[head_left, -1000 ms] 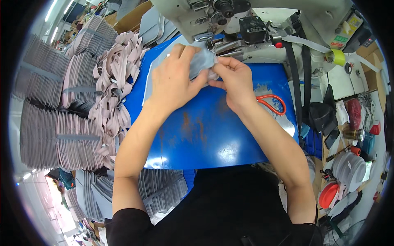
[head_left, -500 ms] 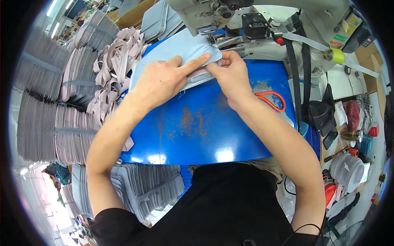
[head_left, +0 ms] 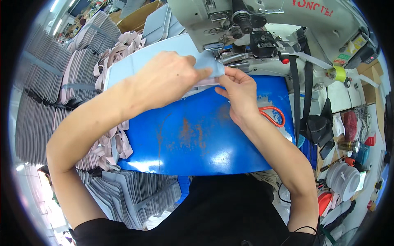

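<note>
A light blue fabric panel (head_left: 133, 61) lies under the sewing machine's head (head_left: 230, 24), with its right corner near the metal presser parts. My left hand (head_left: 172, 80) rests on top of the panel, index finger stretched toward that corner and slightly blurred; its other fingers are partly hidden. At the corner, my right hand (head_left: 241, 92) pinches the panel's edge between thumb and fingers. A strip of pinkish lining (head_left: 206, 82) shows along the near edge, between the two hands. Orange-handled scissors (head_left: 274, 115) lie just right of my right wrist, partly covered by it.
The worn blue work surface (head_left: 184, 151) spreads in front of me. Tied stacks of grey panels (head_left: 35, 127) and pinkish straps (head_left: 119, 143) crowd the left, with more panels (head_left: 139, 192) below. Black straps (head_left: 293, 98) hang at the right, beside a cluttered shelf with plastic lids (head_left: 342, 178).
The panel has shifted left, its far end swinging outward. My left forearm has swung out to the left, and its hand lies further over the panel. My right hand stays at the corner.
</note>
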A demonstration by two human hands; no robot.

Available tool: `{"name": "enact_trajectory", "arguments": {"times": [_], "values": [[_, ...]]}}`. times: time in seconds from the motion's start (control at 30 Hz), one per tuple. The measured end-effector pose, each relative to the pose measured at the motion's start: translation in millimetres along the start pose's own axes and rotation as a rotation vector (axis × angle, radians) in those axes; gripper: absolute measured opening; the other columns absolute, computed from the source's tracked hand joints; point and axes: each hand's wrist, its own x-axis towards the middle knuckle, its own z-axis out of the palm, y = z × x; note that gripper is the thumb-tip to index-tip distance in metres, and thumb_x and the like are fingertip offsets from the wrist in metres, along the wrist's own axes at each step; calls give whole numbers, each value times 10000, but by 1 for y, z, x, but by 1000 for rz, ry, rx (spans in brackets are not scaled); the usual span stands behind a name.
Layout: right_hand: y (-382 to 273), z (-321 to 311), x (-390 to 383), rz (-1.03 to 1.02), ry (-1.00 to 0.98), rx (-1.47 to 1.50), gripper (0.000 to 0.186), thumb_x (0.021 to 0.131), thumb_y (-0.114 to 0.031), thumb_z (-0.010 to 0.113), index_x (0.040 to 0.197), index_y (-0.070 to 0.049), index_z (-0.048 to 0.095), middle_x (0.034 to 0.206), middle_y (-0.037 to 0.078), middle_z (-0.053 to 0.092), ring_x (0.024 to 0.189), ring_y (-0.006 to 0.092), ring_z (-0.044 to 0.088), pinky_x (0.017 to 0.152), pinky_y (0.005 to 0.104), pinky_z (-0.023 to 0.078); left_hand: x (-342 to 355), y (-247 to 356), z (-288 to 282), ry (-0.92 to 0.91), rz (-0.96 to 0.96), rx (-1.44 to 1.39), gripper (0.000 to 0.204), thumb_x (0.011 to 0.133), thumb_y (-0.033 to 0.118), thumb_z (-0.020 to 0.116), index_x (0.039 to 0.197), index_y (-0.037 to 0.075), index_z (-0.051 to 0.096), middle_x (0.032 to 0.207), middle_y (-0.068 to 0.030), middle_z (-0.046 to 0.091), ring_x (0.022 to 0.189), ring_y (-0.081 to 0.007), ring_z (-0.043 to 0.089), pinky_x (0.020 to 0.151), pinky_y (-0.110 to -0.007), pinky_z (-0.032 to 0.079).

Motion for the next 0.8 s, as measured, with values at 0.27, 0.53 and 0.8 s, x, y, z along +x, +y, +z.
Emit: {"name": "enact_trajectory", "arguments": {"times": [0.27,0.53,0.8], "values": [[-16,9,-4,148,8,-45,250,899,-158,760,1123,-77,684,1005,17,688,979,124,644,838,358,565,11,5,-5,-54,5,131,394,871,100,669,1256,82,751,812,-152,674,690,-325,720,621,-433,579],[-4,6,2,101,27,106,230,891,-59,742,1108,-8,688,995,58,716,905,143,680,787,325,559,21,8,-13,-152,64,173,391,878,117,656,1252,27,726,845,-156,704,716,-301,741,620,-396,593],[9,4,10,67,40,219,168,913,-103,774,1042,-26,701,962,42,723,884,121,677,753,318,556,25,28,0,-113,-28,212,400,881,108,653,1245,-52,692,795,-112,702,684,-248,735,572,-356,572]]}}
